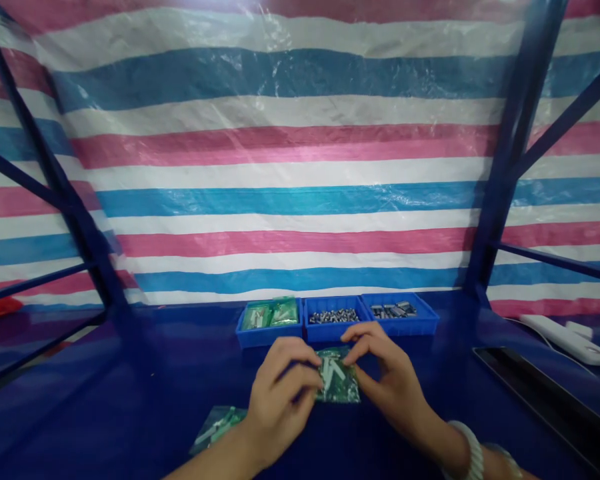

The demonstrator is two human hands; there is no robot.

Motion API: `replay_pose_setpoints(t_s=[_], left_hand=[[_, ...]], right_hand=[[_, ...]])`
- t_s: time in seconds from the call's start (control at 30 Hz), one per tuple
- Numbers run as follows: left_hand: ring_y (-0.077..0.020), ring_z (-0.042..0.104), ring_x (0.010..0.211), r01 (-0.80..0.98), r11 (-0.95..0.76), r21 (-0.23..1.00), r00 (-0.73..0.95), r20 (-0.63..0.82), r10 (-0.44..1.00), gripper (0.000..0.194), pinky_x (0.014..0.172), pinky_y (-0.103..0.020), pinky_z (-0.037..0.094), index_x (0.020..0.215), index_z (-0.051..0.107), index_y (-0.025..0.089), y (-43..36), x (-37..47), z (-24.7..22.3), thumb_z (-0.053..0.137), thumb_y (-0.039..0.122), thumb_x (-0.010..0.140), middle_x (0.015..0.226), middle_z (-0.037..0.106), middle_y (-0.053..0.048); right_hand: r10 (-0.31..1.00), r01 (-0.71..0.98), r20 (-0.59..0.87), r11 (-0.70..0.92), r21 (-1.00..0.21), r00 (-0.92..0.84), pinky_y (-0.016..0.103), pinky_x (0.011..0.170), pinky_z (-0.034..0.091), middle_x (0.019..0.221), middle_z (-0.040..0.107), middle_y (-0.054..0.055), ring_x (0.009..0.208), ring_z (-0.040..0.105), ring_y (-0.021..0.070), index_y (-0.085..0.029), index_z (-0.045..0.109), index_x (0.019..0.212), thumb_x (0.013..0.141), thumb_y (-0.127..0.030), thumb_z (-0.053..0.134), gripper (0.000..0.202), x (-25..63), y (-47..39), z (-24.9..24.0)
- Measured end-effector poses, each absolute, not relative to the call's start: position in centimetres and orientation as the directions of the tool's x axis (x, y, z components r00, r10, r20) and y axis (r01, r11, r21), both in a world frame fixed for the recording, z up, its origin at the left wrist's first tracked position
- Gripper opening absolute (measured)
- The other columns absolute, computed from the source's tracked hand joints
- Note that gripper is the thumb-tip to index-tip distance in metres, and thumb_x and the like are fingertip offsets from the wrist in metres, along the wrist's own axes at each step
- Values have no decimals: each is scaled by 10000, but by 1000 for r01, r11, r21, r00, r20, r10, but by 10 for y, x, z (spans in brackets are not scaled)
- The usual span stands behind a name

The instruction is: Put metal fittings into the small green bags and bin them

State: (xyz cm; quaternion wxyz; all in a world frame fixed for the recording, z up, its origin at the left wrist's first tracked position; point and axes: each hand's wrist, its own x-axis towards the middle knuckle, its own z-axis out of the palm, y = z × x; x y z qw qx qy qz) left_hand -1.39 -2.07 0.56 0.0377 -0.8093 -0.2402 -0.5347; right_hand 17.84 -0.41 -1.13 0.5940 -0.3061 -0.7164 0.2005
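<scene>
A small clear green bag (338,379) with white strips in it is between my two hands, above the blue table. My left hand (283,393) pinches its left edge with bent fingers. At the bag's upper right edge, my right hand (385,370) has its thumb and fingertips closed on the plastic. Another green bag (217,427) with pale pieces lies on the table, partly hidden behind my left forearm.
Behind my hands stand a blue bin of green bags (270,338), a blue bin of small metal parts (325,331) and a blue bin of dark metallic pieces (410,327). A black flat device (545,407) and white power strip (567,339) lie at right.
</scene>
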Motion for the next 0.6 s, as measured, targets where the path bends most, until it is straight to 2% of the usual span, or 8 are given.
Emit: replay_pose_setpoints(t_s=[0.03, 0.1, 0.17, 0.27, 0.37, 0.43, 0.5, 0.6], left_hand=[[-171, 594, 842, 448, -894, 8, 375, 906, 196, 192, 734, -312, 537, 810, 639, 213, -22, -18, 6, 560, 40, 839, 840, 657, -27], [-178, 581, 856, 460, -853, -248, 458, 889, -11, 178, 724, -313, 556, 875, 666, 215, -25, -25, 6, 570, 66, 859, 812, 672, -25], [-171, 573, 830, 477, -791, -383, 505, 856, -110, 166, 727, -305, 576, 869, 677, 221, -26, -32, 8, 596, 77, 853, 762, 671, -8], [-159, 564, 789, 488, -739, -465, 538, 827, -165, 174, 733, -296, 592, 841, 676, 232, -27, -36, 11, 621, 67, 830, 725, 661, 13], [-172, 570, 862, 504, -770, -391, 528, 845, -83, 193, 751, -307, 587, 872, 662, 207, -28, -34, 13, 612, 35, 802, 795, 675, -12], [-188, 581, 910, 492, -820, -293, 503, 864, -7, 222, 761, -317, 575, 874, 629, 191, -27, -29, 11, 595, -3, 770, 866, 687, -42], [-187, 602, 874, 438, -884, -160, 463, 884, 70, 252, 745, -322, 563, 908, 580, 192, -24, -22, 9, 579, -9, 756, 889, 689, -55], [-170, 617, 790, 428, -894, 132, 425, 844, 328, 316, 718, -311, 541, 1051, 524, 201, -19, -14, 5, 575, 49, 780, 875, 674, -48]], right_hand=[[561, 274, 823, 809, -521, -92, 386, 789, 473, 966, 628, 51, 920, 583, 220, -229, 651, 719, 783, -80, 574, 180, 180, -8, -10], [354, 372, 931, 878, -301, -83, 394, 770, 470, 968, 593, 40, 921, 561, 221, -249, 650, 729, 781, -15, 558, 257, 183, -15, -10], [234, 410, 968, 894, -178, -90, 387, 729, 472, 954, 566, 34, 897, 548, 219, -262, 652, 766, 771, 22, 569, 296, 184, -21, -10], [198, 430, 976, 892, -140, -93, 398, 717, 473, 959, 546, 34, 897, 535, 229, -272, 649, 801, 762, 36, 578, 319, 185, -25, -11], [208, 432, 972, 891, -142, -109, 408, 722, 476, 972, 552, 36, 915, 533, 239, -276, 634, 819, 756, 37, 559, 328, 186, -23, -10], [246, 420, 956, 894, -159, -161, 426, 752, 478, 980, 576, 40, 924, 541, 245, -273, 621, 856, 750, 22, 554, 320, 186, -19, -9], [325, 374, 922, 898, -231, -211, 432, 770, 480, 930, 612, 39, 892, 556, 241, -268, 602, 907, 762, -18, 559, 292, 185, -15, -9], [480, 294, 840, 865, -406, -253, 390, 735, 484, 809, 635, 29, 808, 571, 219, -248, 592, 926, 813, -78, 547, 209, 181, -7, -11]])
